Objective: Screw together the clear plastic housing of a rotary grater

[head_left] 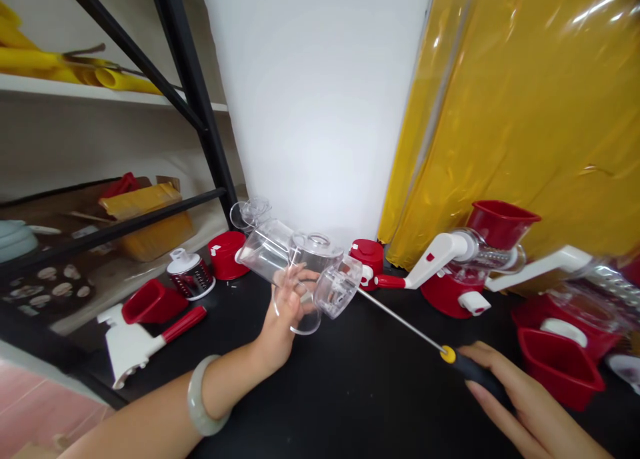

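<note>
My left hand (286, 305), a pale bangle on its wrist, grips a clear plastic rotary grater body (316, 262) from below, above the black tabletop. In my right hand (515, 385) is a screwdriver (403, 320) with a black and yellow handle. Its shaft points left, and its tip meets the right end of the clear body; what it touches inside cannot be made out. Behind the body stand two red bases (229, 253). On the left lie a grater drum (189, 272), a red hopper (154, 301) and a white part (125, 342) beside a red handle (184, 324).
An assembled red rotary grater (453, 302) with a white crank stands at right, and a similar one (595, 299) beyond it. A loose red hopper (560, 362) lies near my right hand. Black shelving (193, 79) borders the left; yellow wrapping (520, 112) rises behind.
</note>
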Tool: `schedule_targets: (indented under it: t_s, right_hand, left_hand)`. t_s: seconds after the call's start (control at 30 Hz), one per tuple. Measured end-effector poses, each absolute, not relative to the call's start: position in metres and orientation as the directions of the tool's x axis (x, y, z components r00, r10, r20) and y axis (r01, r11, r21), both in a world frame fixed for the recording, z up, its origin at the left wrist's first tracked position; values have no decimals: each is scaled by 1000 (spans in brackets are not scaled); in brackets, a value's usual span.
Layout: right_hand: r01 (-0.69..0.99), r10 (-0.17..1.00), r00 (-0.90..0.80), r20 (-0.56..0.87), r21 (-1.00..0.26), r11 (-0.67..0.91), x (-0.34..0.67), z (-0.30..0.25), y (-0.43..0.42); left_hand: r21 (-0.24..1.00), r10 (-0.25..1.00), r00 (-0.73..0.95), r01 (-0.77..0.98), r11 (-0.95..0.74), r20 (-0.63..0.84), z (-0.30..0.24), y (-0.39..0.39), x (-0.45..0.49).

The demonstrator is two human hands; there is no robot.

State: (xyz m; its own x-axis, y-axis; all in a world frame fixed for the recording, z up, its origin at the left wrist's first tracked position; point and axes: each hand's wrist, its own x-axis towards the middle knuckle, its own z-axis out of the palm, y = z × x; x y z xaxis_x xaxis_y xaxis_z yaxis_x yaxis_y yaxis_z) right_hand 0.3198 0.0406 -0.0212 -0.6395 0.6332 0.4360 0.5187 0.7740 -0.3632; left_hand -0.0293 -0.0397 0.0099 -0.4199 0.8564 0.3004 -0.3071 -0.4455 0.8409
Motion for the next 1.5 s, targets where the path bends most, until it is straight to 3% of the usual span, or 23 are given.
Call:
schedule_targets:
  t_s: [0.37, 0.67, 0.87, 1.03, 1.13, 1.33, 1.5]
  right_hand:
    - [487, 554, -676, 486, -268, 831, 313, -13, 43]
    - [512, 659, -576, 484, -415, 752, 310, -15, 39]
    - [544, 763, -556, 331, -549, 635, 301, -17, 21]
    - [464, 778, -585, 229, -692, 553, 282, -27, 23]
    - [413, 820, -502, 273, -758, 505, 267, -26, 29]
    - [269, 819, -512, 259, -857, 439, 230, -25, 28]
    - [180, 837, -485, 253, -908, 379, 207, -36, 29]
  left_hand:
    - [843, 861, -429, -326, -428, 271, 5, -39, -28]
    - [874, 849, -444, -244, -421, 286, 9, -37, -29]
    - [896, 842, -428, -140, -421, 329, 21, -33, -40]
    - [922, 870, -341, -18, -386, 358, 47, -31, -50]
    - [904, 880, -208, 79, -421, 428, 70, -26, -54]
    - [753, 824, 16, 396, -525, 566, 133, -15, -46]
    - [663, 829, 138, 535, -523, 542, 159, -14, -35]
